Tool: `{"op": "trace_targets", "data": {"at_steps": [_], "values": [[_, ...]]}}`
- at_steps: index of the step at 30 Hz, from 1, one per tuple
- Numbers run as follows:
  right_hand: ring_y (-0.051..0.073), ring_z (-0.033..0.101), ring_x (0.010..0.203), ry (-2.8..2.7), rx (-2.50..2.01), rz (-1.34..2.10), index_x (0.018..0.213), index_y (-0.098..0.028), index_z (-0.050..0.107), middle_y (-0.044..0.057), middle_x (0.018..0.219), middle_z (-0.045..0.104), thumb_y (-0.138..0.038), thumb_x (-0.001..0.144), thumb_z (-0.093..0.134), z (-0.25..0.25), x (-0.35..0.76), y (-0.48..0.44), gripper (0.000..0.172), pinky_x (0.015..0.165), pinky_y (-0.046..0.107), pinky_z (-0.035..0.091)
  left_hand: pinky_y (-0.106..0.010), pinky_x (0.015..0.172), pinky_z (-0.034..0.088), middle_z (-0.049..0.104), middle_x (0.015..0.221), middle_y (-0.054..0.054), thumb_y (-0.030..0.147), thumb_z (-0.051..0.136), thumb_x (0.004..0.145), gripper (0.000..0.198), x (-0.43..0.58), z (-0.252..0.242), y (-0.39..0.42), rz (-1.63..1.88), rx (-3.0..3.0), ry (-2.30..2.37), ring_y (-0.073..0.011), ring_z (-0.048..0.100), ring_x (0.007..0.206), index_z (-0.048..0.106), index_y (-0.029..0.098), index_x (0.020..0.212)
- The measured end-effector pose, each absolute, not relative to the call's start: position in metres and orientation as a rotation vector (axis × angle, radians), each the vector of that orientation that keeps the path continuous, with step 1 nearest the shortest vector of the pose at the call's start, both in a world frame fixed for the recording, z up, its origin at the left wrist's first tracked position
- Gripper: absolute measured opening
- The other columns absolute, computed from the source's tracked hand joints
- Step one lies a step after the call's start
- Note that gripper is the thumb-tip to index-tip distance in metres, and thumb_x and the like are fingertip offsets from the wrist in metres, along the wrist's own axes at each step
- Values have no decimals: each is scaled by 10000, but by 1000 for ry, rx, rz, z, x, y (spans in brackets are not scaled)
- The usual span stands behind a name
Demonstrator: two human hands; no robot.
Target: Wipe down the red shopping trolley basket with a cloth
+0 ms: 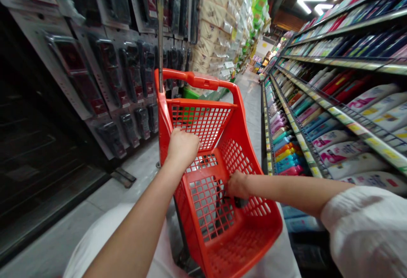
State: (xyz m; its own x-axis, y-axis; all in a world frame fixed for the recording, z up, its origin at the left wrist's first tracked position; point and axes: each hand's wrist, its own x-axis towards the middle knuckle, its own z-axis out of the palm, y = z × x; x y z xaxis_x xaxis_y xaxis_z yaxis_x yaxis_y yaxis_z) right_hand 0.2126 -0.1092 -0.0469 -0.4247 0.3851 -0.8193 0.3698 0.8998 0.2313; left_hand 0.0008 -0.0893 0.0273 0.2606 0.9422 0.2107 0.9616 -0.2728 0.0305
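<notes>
A red plastic shopping cart (254,155) with grid walls stands right in front of me, tilted in view. My left hand (182,144) is closed over the cart's left rim. My right hand (238,184) reaches down inside the basket, near its right wall, with fingers curled. A small dark object (241,202) shows just under that hand; its kind cannot be made out, and the fingertips are partly hidden. The red handle (205,82) is at the far end of the cart, with neither hand on it.
Packaged dark goods (125,74) hang on a rack to the left. Farther along are stacked beige packs (213,23). Shelves of bottles (343,142) line the right side. A grey tiled aisle (248,95) runs ahead between them. A dark metal foot (124,177) juts onto the floor at left.
</notes>
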Motion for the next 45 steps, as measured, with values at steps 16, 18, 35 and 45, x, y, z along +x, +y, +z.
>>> {"op": "trace_targets", "data": {"at_steps": [16, 18, 35, 45], "values": [[328, 608, 1036, 2216, 734, 227, 921, -242, 733, 112, 1120, 685, -204, 812, 606, -56, 207, -67, 172, 881, 565, 463, -448, 733, 407, 726, 725, -202, 201, 494, 870, 314, 3, 19, -85, -256, -2352, -1949, -312, 674, 668, 723, 95, 684], [309, 649, 964, 2168, 605, 63, 879, -297, 734, 63, 1058, 710, -225, 700, 727, -75, 213, -101, 193, 798, 512, 521, -448, 736, 408, 724, 717, -196, 212, 503, 865, 306, 2, 18, -85, -268, -2364, -1927, -306, 672, 669, 727, 101, 689], [328, 536, 1123, 2299, 1133, 288, 1121, -90, 665, 242, 1193, 605, -133, 938, 337, -130, 175, 18, 378, 902, 492, 425, -404, 835, 405, 751, 789, -139, 169, 480, 858, 278, -1, 28, -97, -276, -2375, -1908, -246, 696, 750, 740, 113, 777], [292, 648, 1000, 2290, 1047, 65, 966, -157, 695, 142, 1041, 715, -191, 716, 725, -144, 179, 17, 255, 892, 453, 486, -412, 803, 410, 745, 768, -153, 192, 496, 880, 293, 0, 29, -95, -220, -2372, -1934, -266, 689, 725, 736, 98, 741]]}}
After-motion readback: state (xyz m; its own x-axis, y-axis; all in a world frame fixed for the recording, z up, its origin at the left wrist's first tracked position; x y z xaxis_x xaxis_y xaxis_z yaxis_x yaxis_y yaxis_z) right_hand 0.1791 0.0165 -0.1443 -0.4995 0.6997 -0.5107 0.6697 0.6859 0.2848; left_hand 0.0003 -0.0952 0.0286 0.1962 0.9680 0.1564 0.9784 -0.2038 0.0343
